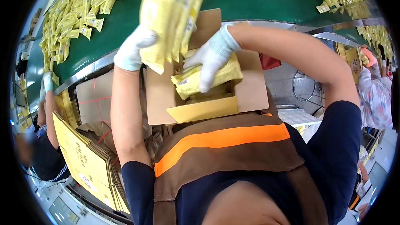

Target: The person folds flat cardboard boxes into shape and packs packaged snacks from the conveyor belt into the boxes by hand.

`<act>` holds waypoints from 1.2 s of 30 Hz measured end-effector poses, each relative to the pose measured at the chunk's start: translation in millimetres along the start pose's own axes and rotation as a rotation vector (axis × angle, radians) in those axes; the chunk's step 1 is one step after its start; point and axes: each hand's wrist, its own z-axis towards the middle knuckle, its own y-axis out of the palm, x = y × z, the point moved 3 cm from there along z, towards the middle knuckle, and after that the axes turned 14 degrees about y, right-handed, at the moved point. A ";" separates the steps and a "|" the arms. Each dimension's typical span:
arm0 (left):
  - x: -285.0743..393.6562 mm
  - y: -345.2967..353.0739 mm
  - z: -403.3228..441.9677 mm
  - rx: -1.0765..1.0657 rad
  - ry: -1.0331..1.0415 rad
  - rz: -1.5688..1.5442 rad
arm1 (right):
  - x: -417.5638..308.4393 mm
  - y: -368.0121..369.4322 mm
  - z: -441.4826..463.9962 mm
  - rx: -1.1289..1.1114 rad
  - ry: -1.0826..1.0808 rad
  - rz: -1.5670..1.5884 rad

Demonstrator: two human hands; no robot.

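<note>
My left hand (135, 49), in a white glove, holds up a bundle of long yellow packets (168, 25) side by side, blurred at the top. My right hand (211, 61), gloved too, reaches down into an open cardboard box (250, 83). Its fingers are wrapped over yellow packets (225, 75) that lie at a slant in the mouth of the box; how many it grips is hidden. The box's flaps are folded outward, and more packets show dimly deeper inside.
Piles of yellow packets (83, 10) lie on a green conveyor belt (258, 4) beyond the box. Flattened yellow cartons (83, 162) lean at my left. A co-worker (41, 154) stands at the left, and another person (375, 91) handles a box at the right.
</note>
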 end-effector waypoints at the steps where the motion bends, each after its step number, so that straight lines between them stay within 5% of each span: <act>1: 0.0 4.5 -2.7 -0.029 -0.013 -0.012 | -0.4 7.4 6.6 0.042 0.004 0.028; 3: -11.7 6.1 6.7 -0.343 -0.304 0.226 | -13.9 31.4 -4.2 0.275 0.082 -0.131; 6: -13.5 51.3 18.2 -0.591 -0.230 0.818 | -29.7 65.1 5.5 0.471 0.274 -0.318; 7: -19.4 52.5 21.3 -0.654 -0.240 0.988 | -18.1 72.9 23.4 0.598 0.106 -0.346; 11: -37.4 56.7 21.8 -0.826 -0.140 1.501 | -21.4 81.9 10.9 0.474 -0.003 -0.107; 19: -61.1 78.8 4.4 -0.786 0.057 1.745 | -27.5 98.0 -20.3 0.471 -0.060 -0.249; 21: -71.1 81.6 -1.4 -0.765 0.077 1.804 | -31.0 95.3 -34.8 0.622 -0.221 -0.439; 23: -78.1 85.1 -7.2 -0.726 0.078 1.795 | -37.7 83.7 -50.4 0.414 -0.118 -0.384; 27: -90.4 100.5 -19.8 -0.724 0.016 1.958 | 1.9 67.9 -53.8 0.289 -0.395 -0.104; 28: -93.3 101.5 -22.6 -0.766 -0.040 1.900 | 8.8 48.9 -63.7 0.141 -0.326 0.003; 30: -99.5 93.6 -30.5 -0.876 -0.096 1.769 | 37.1 -3.8 -75.7 0.479 -0.385 0.286; 31: -90.3 99.2 -26.7 -0.960 -0.182 1.731 | 59.1 -41.8 -75.2 1.013 -0.459 0.102; 33: -84.6 103.8 -16.8 -1.036 -0.377 1.552 | 95.2 -116.6 -73.3 1.150 -0.125 0.415; 36: -77.9 104.5 -9.7 -1.019 -0.389 1.354 | 150.7 -208.1 -14.6 1.362 0.254 0.206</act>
